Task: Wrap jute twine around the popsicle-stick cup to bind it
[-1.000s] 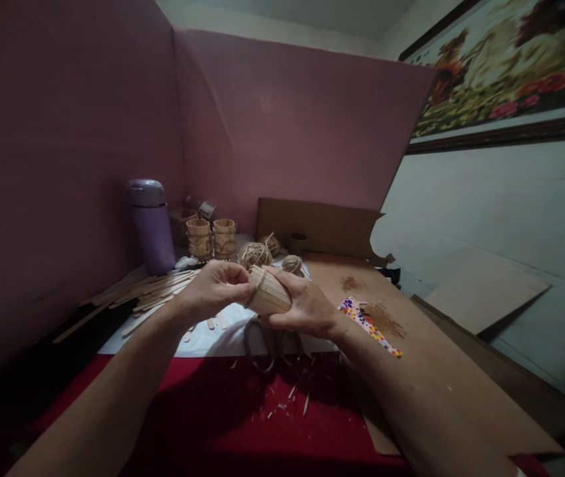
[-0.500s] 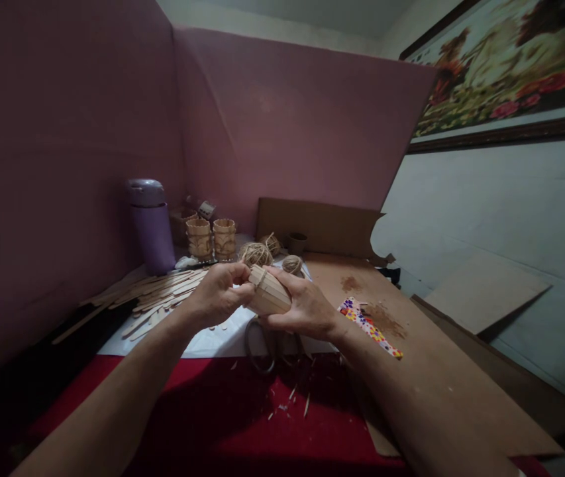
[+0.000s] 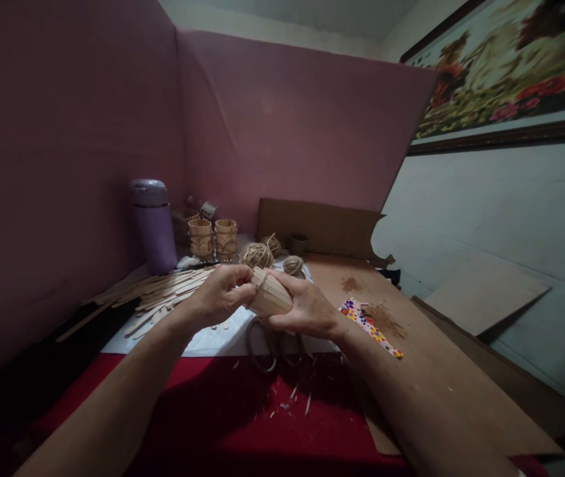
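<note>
A cup of pale wooden craft sticks (image 3: pixel 273 296) lies tilted in my right hand (image 3: pixel 307 306), whose fingers and thumb wrap round it. A thin band of twine (image 3: pixel 263 279) circles the cup close to one end. At that end, my left hand (image 3: pixel 225 291) is closed, thumb and forefinger pinched against the twine; the pinched part itself is mostly hidden. Below the cup, scissors (image 3: pixel 261 346) show their dark looped handles, with the blades out of sight. Behind my hands are a loose ball of twine (image 3: pixel 256 255) and a smaller, tighter twine ball (image 3: pixel 293 266).
Loose craft sticks (image 3: pixel 170 296) spread over white paper (image 3: pixel 212 346) on the left. Two decorated stick cups (image 3: pixel 213 240) and a purple bottle (image 3: pixel 154 228) stand behind. A flowered strip (image 3: pixel 371 329) lies on the brown board (image 3: pixel 441 377). Wood splinters (image 3: pixel 294 392) litter the red cloth (image 3: pixel 203 417).
Both hands and the cup stay almost in place. The whole view has shifted very slightly; the left fingers have moved only a little at the twine band.
</note>
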`<act>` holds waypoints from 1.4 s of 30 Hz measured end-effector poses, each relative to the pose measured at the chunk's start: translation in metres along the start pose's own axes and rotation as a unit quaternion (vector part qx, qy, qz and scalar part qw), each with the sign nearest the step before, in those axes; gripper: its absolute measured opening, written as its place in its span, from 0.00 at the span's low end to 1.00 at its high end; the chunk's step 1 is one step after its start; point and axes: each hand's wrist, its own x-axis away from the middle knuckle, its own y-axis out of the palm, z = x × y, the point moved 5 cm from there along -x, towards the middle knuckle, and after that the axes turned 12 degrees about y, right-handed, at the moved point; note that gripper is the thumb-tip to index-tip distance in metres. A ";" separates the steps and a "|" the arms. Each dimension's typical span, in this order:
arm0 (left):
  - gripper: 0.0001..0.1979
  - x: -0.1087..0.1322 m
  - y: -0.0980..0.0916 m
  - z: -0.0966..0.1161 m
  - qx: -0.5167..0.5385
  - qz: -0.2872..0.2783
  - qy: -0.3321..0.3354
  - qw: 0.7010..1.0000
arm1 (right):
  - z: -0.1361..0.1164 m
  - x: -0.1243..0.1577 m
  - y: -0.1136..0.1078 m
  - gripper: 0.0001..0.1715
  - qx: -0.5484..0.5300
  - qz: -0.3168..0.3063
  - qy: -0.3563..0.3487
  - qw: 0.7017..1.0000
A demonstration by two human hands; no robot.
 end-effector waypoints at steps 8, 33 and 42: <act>0.08 0.000 0.001 0.001 0.013 -0.007 0.013 1.000 | 0.002 0.000 0.001 0.45 -0.012 -0.012 0.000 1.000; 0.12 -0.001 0.001 -0.002 0.113 0.015 -0.033 0.993 | 0.005 -0.002 -0.003 0.47 -0.018 -0.006 -0.002 1.000; 0.11 0.000 -0.001 -0.008 0.106 0.011 -0.031 0.994 | 0.006 -0.002 -0.002 0.47 -0.012 -0.007 -0.018 1.000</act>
